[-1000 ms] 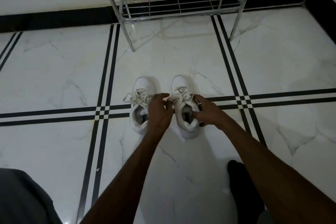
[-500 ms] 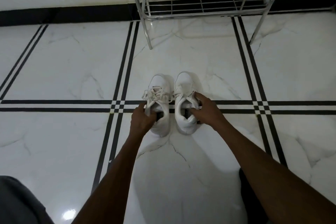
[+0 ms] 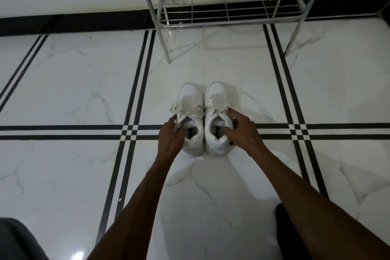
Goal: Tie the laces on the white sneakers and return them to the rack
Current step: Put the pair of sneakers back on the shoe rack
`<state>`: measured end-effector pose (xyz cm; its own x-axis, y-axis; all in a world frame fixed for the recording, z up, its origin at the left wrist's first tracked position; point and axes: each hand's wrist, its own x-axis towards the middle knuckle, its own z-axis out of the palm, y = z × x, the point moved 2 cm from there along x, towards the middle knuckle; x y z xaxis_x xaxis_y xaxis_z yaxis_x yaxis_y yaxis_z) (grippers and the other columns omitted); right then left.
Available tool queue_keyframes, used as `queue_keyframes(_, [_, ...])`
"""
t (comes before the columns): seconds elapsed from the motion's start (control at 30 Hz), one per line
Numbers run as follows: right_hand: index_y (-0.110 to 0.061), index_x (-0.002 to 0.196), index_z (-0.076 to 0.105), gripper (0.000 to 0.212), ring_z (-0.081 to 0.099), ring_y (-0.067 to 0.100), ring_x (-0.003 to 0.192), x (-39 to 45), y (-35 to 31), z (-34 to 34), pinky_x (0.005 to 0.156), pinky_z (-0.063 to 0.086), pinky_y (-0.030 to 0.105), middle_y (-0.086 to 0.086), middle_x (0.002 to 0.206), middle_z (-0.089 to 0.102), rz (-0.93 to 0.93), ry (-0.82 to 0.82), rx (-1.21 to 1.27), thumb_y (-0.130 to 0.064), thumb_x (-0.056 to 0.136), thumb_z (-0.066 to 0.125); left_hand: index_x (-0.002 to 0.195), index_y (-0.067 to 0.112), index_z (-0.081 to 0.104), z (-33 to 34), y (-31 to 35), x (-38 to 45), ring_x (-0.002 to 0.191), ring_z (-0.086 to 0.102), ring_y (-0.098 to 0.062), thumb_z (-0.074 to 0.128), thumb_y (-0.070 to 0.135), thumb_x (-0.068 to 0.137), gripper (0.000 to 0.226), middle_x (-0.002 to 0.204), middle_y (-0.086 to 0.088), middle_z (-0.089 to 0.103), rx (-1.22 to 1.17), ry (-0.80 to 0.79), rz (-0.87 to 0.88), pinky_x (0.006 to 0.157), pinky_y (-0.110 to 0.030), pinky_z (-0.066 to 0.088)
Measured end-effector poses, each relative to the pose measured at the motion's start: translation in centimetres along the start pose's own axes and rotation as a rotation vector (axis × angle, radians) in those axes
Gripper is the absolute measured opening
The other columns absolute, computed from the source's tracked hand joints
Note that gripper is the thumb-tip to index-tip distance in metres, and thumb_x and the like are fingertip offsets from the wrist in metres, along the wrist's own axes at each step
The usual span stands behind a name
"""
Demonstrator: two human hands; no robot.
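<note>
Two white sneakers stand side by side on the floor, toes pointing toward the rack. My left hand [image 3: 169, 139] grips the left sneaker [image 3: 190, 99] at its outer side and collar, fingers inside the opening. My right hand [image 3: 242, 131] holds the right sneaker [image 3: 216, 99] the same way, thumb on the laces and fingers in the collar. Both sneakers carry tied bows over the tongue. The metal shoe rack [image 3: 225, 21] stands ahead against the wall, its lowest wire shelf bare.
White marble floor tiles [image 3: 84, 91] with black double stripes spread around the shoes. A black skirting [image 3: 73, 21] runs along the wall. A dark foot [image 3: 282, 232] rests at lower right and a grey trouser knee [image 3: 16, 240] at lower left.
My left hand left the right sneaker's laces and took hold of the left sneaker. The two sneakers came together, touching side by side. The view shifted so the rack appears closer.
</note>
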<state>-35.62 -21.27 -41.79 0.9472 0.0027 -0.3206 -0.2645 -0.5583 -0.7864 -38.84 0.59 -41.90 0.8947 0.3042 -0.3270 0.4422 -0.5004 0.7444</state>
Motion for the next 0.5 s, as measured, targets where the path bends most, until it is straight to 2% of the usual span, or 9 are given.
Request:
queue_keyframes(0.1, [-0.024, 0.147, 0.046, 0.07, 0.064, 0.022, 0.111, 0.8, -1.0, -1.6, 0.084, 0.049, 0.024, 0.006, 0.129, 0.066, -0.026, 0.017, 0.033, -0.014, 0.082, 0.071, 0.15, 0.012, 0.045, 0.1, 2.0, 0.5, 0.131, 0.053, -0.03, 0.05, 0.016, 0.098, 0.052, 0.142, -0.013, 0.057, -0.008, 0.033, 0.018, 0.11, -0.046, 0.044])
queue_keyframes(0.27, [-0.023, 0.145, 0.048, 0.069, 0.061, 0.015, 0.118, 1.3, -4.9, -6.2, 0.082, 0.043, 0.011, 0.003, 0.134, 0.064, -0.048, 0.04, 0.075, -0.011, 0.082, 0.071, 0.15, 0.012, 0.045, -1.2, 7.8, 0.5, 0.13, 0.053, -0.029, 0.048, 0.016, 0.101, 0.049, 0.141, -0.013, 0.056, -0.043, 0.079, 0.016, 0.11, -0.044, 0.044])
queue_keyframes(0.37, [-0.022, 0.145, 0.049, 0.067, 0.06, 0.004, 0.103, 0.7, -9.0, -10.4, 0.068, 0.038, -0.007, 0.001, 0.13, 0.066, -0.049, 0.039, 0.096, -0.01, 0.083, 0.072, 0.149, 0.012, 0.046, -3.6, 13.2, -0.9, 0.125, 0.056, -0.029, 0.046, 0.015, 0.101, 0.048, 0.137, -0.015, 0.059, -0.055, 0.083, 0.012, 0.108, -0.047, 0.047])
queue_keyframes(0.43, [-0.022, 0.146, 0.048, 0.069, 0.059, 0.002, 0.092, -0.2, -12.1, -13.5, 0.063, 0.039, -0.007, -0.004, 0.121, 0.067, -0.042, 0.029, 0.11, -0.008, 0.083, 0.072, 0.149, 0.012, 0.045, -5.5, 16.9, -2.2, 0.125, 0.056, -0.028, 0.045, 0.017, 0.099, 0.05, 0.136, -0.014, 0.059, -0.067, 0.072, -0.002, 0.108, -0.047, 0.047])
queue_keyframes(0.5, [-0.023, 0.146, 0.049, 0.069, 0.065, 0.007, 0.086, -1.2, -15.6, -16.8, 0.061, 0.042, -0.004, -0.009, 0.109, 0.065, -0.026, 0.016, 0.122, -0.007, 0.082, 0.071, 0.148, 0.014, 0.046, -7.5, 20.9, -3.4, 0.123, 0.057, -0.027, 0.041, 0.027, 0.093, 0.056, 0.133, -0.011, 0.06, -0.062, 0.074, 0.007, 0.106, -0.049, 0.048])
